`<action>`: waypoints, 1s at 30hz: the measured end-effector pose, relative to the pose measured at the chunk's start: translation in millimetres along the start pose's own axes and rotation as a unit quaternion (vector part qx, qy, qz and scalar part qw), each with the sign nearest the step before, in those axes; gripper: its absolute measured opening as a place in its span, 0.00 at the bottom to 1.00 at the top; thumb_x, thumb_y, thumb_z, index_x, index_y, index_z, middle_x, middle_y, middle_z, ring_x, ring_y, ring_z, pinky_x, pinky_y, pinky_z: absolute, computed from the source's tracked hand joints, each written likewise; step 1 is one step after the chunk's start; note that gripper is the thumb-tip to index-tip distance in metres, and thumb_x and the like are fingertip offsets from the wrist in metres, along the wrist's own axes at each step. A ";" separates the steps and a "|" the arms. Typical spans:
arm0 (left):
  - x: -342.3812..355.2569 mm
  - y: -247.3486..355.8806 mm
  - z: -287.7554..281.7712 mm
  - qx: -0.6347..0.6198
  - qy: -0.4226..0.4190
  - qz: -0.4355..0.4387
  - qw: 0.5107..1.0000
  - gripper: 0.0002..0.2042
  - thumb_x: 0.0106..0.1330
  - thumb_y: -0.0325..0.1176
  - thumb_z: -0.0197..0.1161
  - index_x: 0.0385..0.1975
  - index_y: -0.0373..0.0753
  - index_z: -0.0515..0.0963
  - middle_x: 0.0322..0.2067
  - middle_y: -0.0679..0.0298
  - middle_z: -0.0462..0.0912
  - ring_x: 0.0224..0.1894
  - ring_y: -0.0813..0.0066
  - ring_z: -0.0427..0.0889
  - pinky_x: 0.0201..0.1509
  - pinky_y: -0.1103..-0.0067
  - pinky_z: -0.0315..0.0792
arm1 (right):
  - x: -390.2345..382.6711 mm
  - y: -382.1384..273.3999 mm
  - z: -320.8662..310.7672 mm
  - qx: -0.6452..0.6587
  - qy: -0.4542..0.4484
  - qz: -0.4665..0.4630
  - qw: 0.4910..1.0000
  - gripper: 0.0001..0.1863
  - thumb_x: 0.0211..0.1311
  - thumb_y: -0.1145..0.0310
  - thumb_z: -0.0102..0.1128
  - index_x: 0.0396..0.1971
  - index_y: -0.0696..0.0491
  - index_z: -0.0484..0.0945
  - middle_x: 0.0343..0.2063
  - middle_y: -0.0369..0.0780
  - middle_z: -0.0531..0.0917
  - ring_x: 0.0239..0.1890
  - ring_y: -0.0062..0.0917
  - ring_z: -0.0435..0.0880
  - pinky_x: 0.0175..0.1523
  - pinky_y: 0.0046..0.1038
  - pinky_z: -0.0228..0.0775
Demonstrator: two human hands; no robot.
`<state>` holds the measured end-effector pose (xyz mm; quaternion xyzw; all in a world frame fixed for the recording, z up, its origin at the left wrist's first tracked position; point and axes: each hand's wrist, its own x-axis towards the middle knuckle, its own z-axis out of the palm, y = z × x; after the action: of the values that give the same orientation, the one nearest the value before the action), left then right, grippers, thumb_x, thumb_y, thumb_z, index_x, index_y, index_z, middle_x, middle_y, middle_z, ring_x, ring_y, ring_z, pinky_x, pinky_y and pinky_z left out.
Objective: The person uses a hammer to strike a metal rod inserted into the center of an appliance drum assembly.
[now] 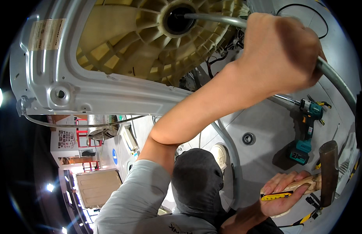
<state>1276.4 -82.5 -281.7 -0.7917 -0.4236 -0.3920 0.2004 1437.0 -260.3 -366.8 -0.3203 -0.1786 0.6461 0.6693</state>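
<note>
My left hand [282, 52] is closed around a grey metal rod [216, 18]. One end of the rod reaches into the dark round hub opening [180, 18] of a ribbed, yellowish plastic washing-machine tub [122, 43]. The rod's other end runs past my fist toward the right rim. Lower right, my right hand [284, 191] grips a hammer by its wooden handle, which bears a yellow label. The hammer's dark metal head [328, 173] stands apart from the rod.
A silver metal cabinet frame [122, 84] surrounds the tub. On the grey tiled floor lie a ring-shaped bearing [248, 138], a teal cordless impact wrench [309, 121] and a grey hose [231, 156]. My dark-clad knee [198, 179] is close below. Loose hand tools [314, 206] lie at right.
</note>
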 end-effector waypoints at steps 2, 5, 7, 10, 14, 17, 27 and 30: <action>-0.3 3.8 3.6 0.038 -0.038 -0.005 0.999 0.07 0.29 0.35 0.63 0.05 0.42 0.72 0.08 0.65 0.68 0.12 0.66 0.70 0.12 0.72 0.57 | -0.6 -0.6 0.2 -0.005 0.005 0.001 1.000 0.18 0.68 0.53 0.38 0.38 0.55 0.60 0.12 0.35 0.69 0.05 0.17 0.66 0.10 0.15 0.63; -2.0 6.8 7.7 0.068 -0.065 -0.014 0.995 0.07 0.30 0.35 0.63 0.05 0.42 0.73 0.07 0.65 0.68 0.12 0.67 0.71 0.12 0.72 0.57 | -0.7 -0.7 -1.0 0.005 -0.037 -0.009 0.999 0.17 0.70 0.54 0.33 0.38 0.53 0.62 0.13 0.35 0.66 0.07 0.16 0.61 0.10 0.13 0.59; -4.4 5.3 6.9 0.052 -0.049 -0.019 0.997 0.06 0.30 0.35 0.63 0.06 0.42 0.74 0.08 0.64 0.69 0.12 0.66 0.71 0.12 0.72 0.57 | -1.1 0.3 -3.1 0.004 -0.041 -0.013 0.999 0.16 0.71 0.54 0.33 0.38 0.53 0.62 0.13 0.35 0.66 0.07 0.16 0.61 0.10 0.13 0.59; -8.0 -0.3 0.7 0.007 -0.018 -0.045 0.999 0.04 0.30 0.34 0.62 0.08 0.43 0.76 0.08 0.64 0.70 0.12 0.65 0.72 0.13 0.72 0.59 | -2.8 0.7 -0.3 0.005 -0.028 -0.012 1.000 0.16 0.71 0.54 0.33 0.38 0.53 0.62 0.13 0.35 0.66 0.06 0.16 0.60 0.10 0.13 0.59; -7.2 -2.5 -17.3 -0.001 -0.041 -0.087 0.995 0.04 0.32 0.33 0.61 0.11 0.44 0.79 0.10 0.64 0.72 0.13 0.64 0.73 0.15 0.72 0.62 | -3.2 -0.1 3.7 0.003 0.013 0.004 1.000 0.18 0.69 0.52 0.37 0.37 0.55 0.60 0.11 0.35 0.68 0.05 0.17 0.65 0.10 0.15 0.63; -14.6 -4.6 -18.6 0.021 -0.060 -0.036 0.997 0.09 0.42 0.32 0.61 0.08 0.41 0.69 0.08 0.63 0.65 0.10 0.64 0.66 0.13 0.73 0.57 | -2.9 1.3 3.6 0.005 0.006 0.005 1.000 0.18 0.68 0.52 0.38 0.38 0.55 0.60 0.11 0.35 0.68 0.05 0.17 0.65 0.10 0.15 0.63; -37.8 -4.8 -28.1 0.038 -0.061 0.022 0.997 0.14 0.47 0.29 0.60 0.06 0.40 0.63 0.07 0.64 0.61 0.08 0.66 0.62 0.12 0.75 0.55 | -0.6 0.9 4.2 0.014 0.017 0.010 1.000 0.18 0.68 0.53 0.41 0.38 0.55 0.59 0.11 0.35 0.67 0.05 0.17 0.64 0.09 0.17 0.63; -46.5 -4.9 -34.8 0.034 -0.096 0.038 0.994 0.14 0.48 0.28 0.60 0.06 0.39 0.63 0.07 0.64 0.59 0.08 0.68 0.60 0.12 0.76 0.54 | 0.7 0.5 3.7 0.012 0.017 0.012 1.000 0.18 0.67 0.53 0.41 0.38 0.55 0.59 0.12 0.35 0.67 0.05 0.17 0.63 0.09 0.16 0.62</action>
<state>1241.2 -126.2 -297.2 -0.8339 -0.4232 -0.2920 0.2006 1434.3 -258.9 -364.5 -0.3257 -0.1556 0.6507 0.6680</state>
